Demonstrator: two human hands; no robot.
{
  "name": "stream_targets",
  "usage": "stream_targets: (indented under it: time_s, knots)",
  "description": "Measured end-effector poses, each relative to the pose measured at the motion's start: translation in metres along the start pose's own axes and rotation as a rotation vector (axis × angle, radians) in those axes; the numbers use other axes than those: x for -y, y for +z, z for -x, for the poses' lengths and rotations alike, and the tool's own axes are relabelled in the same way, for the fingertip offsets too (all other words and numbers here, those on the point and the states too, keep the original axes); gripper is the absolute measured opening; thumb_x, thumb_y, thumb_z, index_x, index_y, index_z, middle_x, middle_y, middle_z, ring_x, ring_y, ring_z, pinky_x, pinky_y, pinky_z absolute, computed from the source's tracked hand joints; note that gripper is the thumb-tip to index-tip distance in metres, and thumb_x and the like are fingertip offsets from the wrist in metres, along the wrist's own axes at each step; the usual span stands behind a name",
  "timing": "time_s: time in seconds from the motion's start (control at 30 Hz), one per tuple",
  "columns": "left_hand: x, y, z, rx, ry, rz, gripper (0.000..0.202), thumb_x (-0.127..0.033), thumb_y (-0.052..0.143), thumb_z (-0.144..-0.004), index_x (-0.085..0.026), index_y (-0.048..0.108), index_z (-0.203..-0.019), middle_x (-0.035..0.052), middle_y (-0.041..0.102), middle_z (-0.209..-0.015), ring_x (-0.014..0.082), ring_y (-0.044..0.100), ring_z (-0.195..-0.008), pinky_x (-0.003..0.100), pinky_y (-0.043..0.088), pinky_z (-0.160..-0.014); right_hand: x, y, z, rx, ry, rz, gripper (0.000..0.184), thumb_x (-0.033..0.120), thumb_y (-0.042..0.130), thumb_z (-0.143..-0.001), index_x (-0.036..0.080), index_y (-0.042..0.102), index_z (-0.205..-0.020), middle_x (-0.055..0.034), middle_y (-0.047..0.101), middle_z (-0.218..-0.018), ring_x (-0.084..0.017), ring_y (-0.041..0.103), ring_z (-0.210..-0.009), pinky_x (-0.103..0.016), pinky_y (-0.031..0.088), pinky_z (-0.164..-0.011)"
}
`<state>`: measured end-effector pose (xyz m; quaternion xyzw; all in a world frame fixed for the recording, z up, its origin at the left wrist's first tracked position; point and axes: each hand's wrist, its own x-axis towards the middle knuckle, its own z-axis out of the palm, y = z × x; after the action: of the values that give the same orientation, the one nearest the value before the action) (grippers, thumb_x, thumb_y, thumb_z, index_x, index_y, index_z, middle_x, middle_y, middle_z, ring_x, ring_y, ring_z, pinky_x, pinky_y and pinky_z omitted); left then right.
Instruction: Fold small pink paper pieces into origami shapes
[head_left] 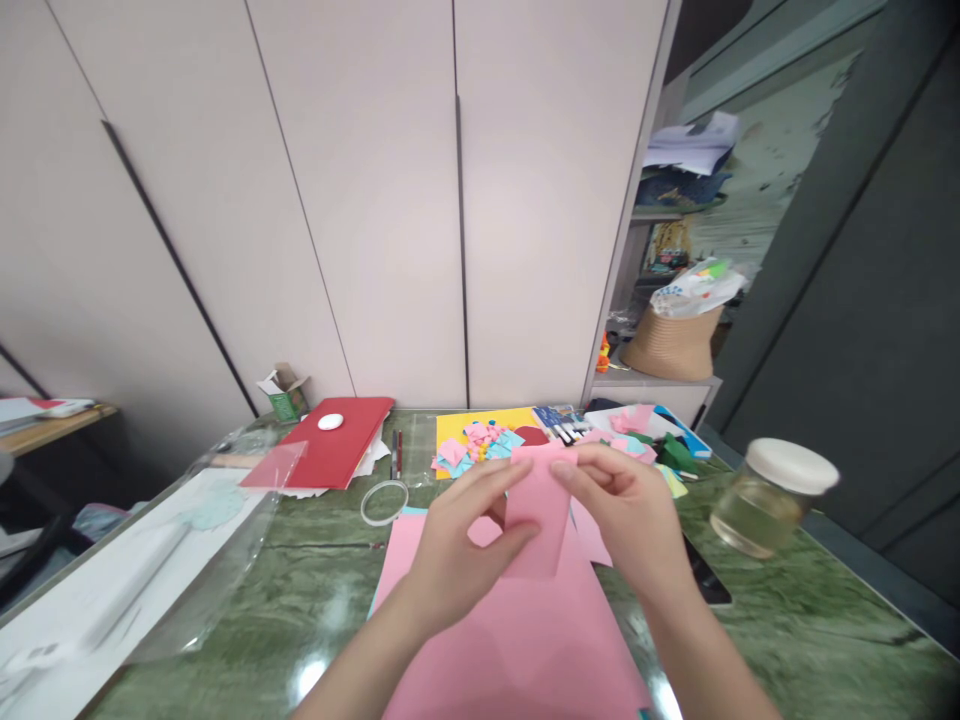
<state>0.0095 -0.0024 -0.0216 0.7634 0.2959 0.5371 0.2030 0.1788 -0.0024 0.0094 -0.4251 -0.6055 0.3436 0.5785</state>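
Both my hands hold up a small pink paper piece (538,510) above a green marble table (315,590). My left hand (457,545) pinches its left side and lower edge, fingers closed on it. My right hand (626,510) pinches its upper right corner, fingers curled. Under my hands lies a large pink paper sheet (517,640). Behind the hands a yellow sheet (480,428) carries several small folded pink and blue paper bits (480,445).
A glass jar with a white lid (772,495) stands at the right, a dark phone (705,580) beside my right wrist. A tape ring (384,502), red folder (330,440), pens (395,452) and clear plastic wrap (187,560) lie to the left. Cabinet doors rise behind.
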Motion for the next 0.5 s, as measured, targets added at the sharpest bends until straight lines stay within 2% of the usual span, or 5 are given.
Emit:
stream_targets:
  time_s: [0.13, 0.3, 0.5]
  knots:
    - [-0.0004, 0.0002, -0.0008, 0.006, -0.03, 0.026, 0.055, -0.01, 0.064, -0.077, -0.035, 0.052, -0.124, 0.003, 0.06, -0.108, 0.0079, 0.052, -0.063, 0.025, 0.053, -0.064, -0.0006, 0.0008, -0.0006, -0.003, 0.017, -0.009, 0.019, 0.035, 0.063, -0.078, 0.018, 0.065, -0.07, 0.0022, 0.064, -0.06, -0.013, 0.057, -0.057, -0.022, 0.043, -0.055]
    - [-0.0008, 0.0002, -0.0006, 0.01, -0.038, 0.02, 0.056, -0.009, 0.064, -0.076, -0.035, 0.052, -0.124, 0.0023, 0.061, -0.106, 0.0085, 0.052, -0.065, 0.027, 0.053, -0.069, -0.0008, 0.0006, -0.0034, 0.039, 0.039, -0.086, 0.019, 0.036, 0.063, -0.076, 0.018, 0.066, -0.072, -0.0011, 0.065, -0.064, -0.015, 0.059, -0.06, -0.024, 0.045, -0.055]
    - [0.0006, 0.0017, 0.0009, 0.024, -0.014, 0.021, 0.058, -0.009, 0.063, -0.077, -0.036, 0.05, -0.126, 0.0035, 0.058, -0.116, 0.0072, 0.054, -0.065, 0.026, 0.054, -0.07, -0.0025, 0.0003, -0.004, -0.06, 0.006, -0.067, 0.018, 0.035, 0.065, -0.075, 0.019, 0.066, -0.066, 0.0, 0.065, -0.062, -0.014, 0.057, -0.057, -0.023, 0.046, -0.053]
